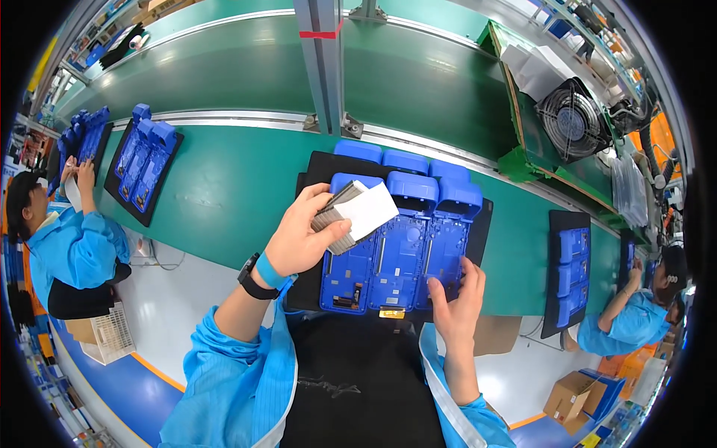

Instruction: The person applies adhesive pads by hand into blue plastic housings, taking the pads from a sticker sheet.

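My left hand (297,233) grips a thick stack of thin sheets (372,212), white on top with grey-brown layered edges. It holds the stack above the left one of three blue plastic housings (397,257), which lie side by side in front of me. My right hand (459,310) is at the lower right housing, thumb and fingers apart, with nothing visible between them. Whether its fingertips touch the housing I cannot tell. A small dark flex-cable part (348,297) sits in the left housing, and a gold-coloured piece (392,313) shows at the middle one's near end.
Under the housings lies a black mat (479,228) on the green table (224,175). More blue housings stand on mats to the left (146,160) and right (573,265). A metal post (321,67) rises behind. A fan (571,119) stands at right. Co-workers sit at both sides.
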{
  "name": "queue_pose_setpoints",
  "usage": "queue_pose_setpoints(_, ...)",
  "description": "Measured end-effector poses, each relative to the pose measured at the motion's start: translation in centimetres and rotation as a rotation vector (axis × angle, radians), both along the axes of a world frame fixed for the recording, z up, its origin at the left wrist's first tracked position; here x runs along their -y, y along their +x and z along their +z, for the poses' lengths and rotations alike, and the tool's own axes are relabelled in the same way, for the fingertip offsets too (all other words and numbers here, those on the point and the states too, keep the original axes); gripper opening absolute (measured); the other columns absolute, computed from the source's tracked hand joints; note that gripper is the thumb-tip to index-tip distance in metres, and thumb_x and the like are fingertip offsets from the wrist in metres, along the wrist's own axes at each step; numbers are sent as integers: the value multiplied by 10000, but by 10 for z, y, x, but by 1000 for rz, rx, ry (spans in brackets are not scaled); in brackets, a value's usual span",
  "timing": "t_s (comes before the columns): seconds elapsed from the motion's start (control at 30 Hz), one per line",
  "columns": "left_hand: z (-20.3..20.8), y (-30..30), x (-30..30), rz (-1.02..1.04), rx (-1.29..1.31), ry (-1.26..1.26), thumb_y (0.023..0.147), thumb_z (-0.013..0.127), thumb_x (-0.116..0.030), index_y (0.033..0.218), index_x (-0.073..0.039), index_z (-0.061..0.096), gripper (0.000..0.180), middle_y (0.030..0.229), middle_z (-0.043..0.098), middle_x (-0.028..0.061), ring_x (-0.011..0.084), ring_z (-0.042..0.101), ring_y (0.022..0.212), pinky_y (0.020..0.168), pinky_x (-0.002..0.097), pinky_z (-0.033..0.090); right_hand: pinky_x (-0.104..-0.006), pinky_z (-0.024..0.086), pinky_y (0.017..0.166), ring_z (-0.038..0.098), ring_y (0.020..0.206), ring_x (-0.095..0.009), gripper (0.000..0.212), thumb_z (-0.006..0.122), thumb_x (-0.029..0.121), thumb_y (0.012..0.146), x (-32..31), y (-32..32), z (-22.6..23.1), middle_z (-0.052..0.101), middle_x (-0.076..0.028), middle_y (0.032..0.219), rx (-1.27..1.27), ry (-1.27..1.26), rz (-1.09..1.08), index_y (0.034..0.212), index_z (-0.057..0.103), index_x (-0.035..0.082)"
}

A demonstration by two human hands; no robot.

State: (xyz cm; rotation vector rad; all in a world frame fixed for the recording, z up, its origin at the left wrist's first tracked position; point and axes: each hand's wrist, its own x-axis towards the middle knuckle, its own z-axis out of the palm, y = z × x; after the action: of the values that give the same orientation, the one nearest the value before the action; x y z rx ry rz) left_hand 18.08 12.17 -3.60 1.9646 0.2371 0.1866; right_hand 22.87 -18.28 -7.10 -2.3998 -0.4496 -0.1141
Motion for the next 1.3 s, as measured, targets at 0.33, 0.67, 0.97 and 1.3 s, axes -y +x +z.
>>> queue_pose_setpoints(0.33,-5,-9,-12,49,67,-117,927,710,-290,1255,84,557,521,1264,537,169,248,591,1095,928,359,501,-229,465,643,522,800,-115,499,756,65,835,1,23,2,610,-93,1060,-149,156,-3,1279,552,-35)
queue_pose_setpoints(0.67,2,-68,7,43,-83,-554,1022,591,-229,1283,57,523,393,1180,646,105,134,596,1069,939,295,485,-277,448,682,509,829,-158,539,814,124,777,-4,12,1,581,-93,1097,-102,89,-1,1241,572,-8)
queue_pose_setpoints(0.97,-16,-66,11,94,104,-713,1031,572,-194,1372,47,472,429,1259,621,98,138,575,1148,996,297,457,-281,394,786,454,935,-164,585,782,177,735,1,2,-22,557,-89,1171,25,251,71,1235,549,-20)
queue_pose_setpoints(1.3,-9,-68,20,194,87,-664,1031,564,-183,1362,44,456,416,1254,613,99,139,573,1154,1005,300,455,-288,433,805,522,911,-161,399,702,-18,779,-6,4,-5,567,-145,1244,306,211,86,1154,567,-24)
